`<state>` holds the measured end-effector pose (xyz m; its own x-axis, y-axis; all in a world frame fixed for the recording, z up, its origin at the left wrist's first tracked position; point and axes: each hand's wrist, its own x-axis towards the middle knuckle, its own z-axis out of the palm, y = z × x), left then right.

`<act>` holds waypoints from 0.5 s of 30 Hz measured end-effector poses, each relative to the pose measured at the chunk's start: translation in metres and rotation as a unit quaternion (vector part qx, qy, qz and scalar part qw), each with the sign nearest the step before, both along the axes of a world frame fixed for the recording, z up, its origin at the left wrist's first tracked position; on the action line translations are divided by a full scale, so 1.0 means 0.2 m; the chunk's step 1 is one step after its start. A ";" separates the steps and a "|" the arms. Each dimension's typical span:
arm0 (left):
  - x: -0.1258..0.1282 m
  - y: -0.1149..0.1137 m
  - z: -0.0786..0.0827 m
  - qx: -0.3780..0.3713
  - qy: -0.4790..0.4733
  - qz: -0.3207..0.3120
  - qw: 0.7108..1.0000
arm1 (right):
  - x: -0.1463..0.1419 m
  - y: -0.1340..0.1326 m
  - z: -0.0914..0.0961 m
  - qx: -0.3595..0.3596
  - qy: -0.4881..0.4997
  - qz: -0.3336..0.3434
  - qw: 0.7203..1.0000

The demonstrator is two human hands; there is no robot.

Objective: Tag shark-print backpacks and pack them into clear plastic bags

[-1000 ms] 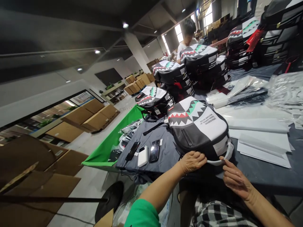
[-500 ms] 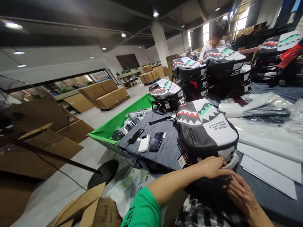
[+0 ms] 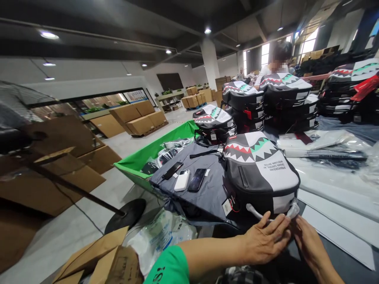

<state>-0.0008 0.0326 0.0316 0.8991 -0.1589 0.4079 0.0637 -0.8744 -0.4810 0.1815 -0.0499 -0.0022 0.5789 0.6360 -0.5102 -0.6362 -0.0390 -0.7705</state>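
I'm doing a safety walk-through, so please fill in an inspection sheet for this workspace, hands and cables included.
Surface: table covered by a creased dark grey cloth.
Job's things: backpack lying printed face up; handle at its near end covered in whitish wrap; hang tag beside it.
Clutter: two dark phone-like devices and a white device left of the backpack; clear packaging and white sheets right.
Hands: left hand at the handle; right hand by its right end; grip unclear.
Cables: thin dark cable near a round stand base.
Surroundings: green bin, cardboard boxes, stacked backpacks, a person behind them.
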 end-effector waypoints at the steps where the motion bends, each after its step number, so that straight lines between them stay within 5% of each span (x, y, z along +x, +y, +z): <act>1: 0.00 0.03 0.04 -0.040 -0.034 0.003 0.999 | 0.02 0.04 0.00 0.004 0.000 -0.003 1.000; 4: 0.05 0.21 0.23 -0.203 -0.159 0.162 0.953 | 0.04 0.13 0.01 0.018 0.008 -0.008 1.000; 5: 0.07 0.28 0.29 -0.264 -0.166 0.235 0.921 | 0.04 0.16 0.02 0.027 0.007 -0.008 1.000; 7: 0.08 0.40 0.39 -0.361 -0.122 0.285 0.880 | 0.04 0.20 0.08 0.044 -0.005 -0.010 0.999; 10: 0.04 0.47 0.47 -0.467 -0.099 0.232 0.848 | 0.04 0.23 0.24 0.092 -0.039 -0.025 0.995; 12: -0.02 0.43 0.46 -0.548 -0.171 0.171 0.801 | 0.01 0.22 0.41 0.152 -0.109 -0.048 0.981; 13: -0.05 0.39 0.43 -0.601 -0.220 0.136 0.756 | -0.01 0.21 0.51 0.187 -0.166 -0.060 0.966; 15: -0.09 0.28 0.33 -0.712 -0.329 0.070 0.617 | -0.09 0.20 0.73 0.246 -0.325 -0.060 0.911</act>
